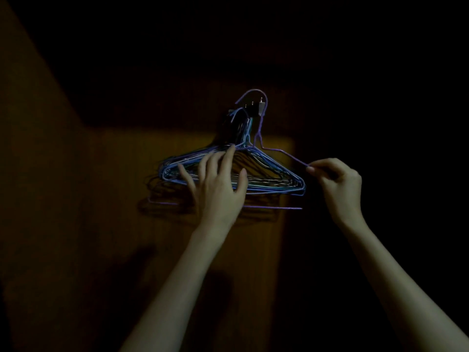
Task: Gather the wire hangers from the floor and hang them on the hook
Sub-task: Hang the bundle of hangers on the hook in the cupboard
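Hanging at frame center on a dim brown wooden wall (114,224), bunch of blue wire hangers (279,174) on hook (253,107). Left hand (218,184) fingers spread, resting on bunch. Right hand (337,181) center right, pinching purple hanger (286,154) shoulder. Room dark.

Dark room, brown wooden wall (76,199).

Very little light, nearly black at the top and down the right side. One dim yellow-brown patch of light (177,148) in the middle of the wood. Soft dark shadows (142,262) lower down on the wood. Darker slanted strip of wood along the left edge.
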A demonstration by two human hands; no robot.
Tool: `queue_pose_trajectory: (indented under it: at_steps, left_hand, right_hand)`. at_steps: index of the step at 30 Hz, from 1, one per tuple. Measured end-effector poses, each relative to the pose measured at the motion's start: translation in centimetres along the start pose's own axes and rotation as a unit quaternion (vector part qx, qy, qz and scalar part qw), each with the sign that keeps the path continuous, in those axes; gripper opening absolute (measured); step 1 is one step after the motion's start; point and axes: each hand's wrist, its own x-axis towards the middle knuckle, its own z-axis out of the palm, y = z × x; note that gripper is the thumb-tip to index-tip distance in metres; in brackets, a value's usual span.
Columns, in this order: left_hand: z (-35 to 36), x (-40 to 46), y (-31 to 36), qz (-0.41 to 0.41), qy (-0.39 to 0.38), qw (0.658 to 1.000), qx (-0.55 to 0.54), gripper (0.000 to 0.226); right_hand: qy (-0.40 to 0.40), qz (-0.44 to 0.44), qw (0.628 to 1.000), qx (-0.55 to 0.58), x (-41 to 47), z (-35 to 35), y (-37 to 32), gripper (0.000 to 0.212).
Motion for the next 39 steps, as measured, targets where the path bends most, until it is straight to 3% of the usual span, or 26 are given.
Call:
queue_pose_trajectory:
  at_steps: [11,17,23,29,39]
  left_hand:
    - [3.5,4.5,-1.0,-0.034,0.000,0.998,-0.061,0.056]
    - [4.1,4.2,-0.4,-0.020,0.047,0.996,-0.070,0.064]
    - [5.0,4.3,0.2,-0.024,0.042,0.995,-0.082,0.063]
    - [5.6,3.7,0.5,-0.018,0.000,0.998,-0.057,0.071]
    - [7.6,6.3,-2.4,-0.040,-0.081,0.996,0.017,0.048]
  right_hand:
    - [-0.006,0.005,0.999,0.048,3.6,4.1,2.5,0.010]
    - [0.013,-0.033,0.998,0.056,4.0,3.9,3.7,0.016]
    - [0.013,-0.023,0.998,0.055,3.9,3.3,4.5,0.015]
    - [0.016,0.002,0.999,0.036,3.3,2.9,5.1,0.014]
    - [0.007,0.028,1.000,0.002,5.5,7.4,7.0,0.007]
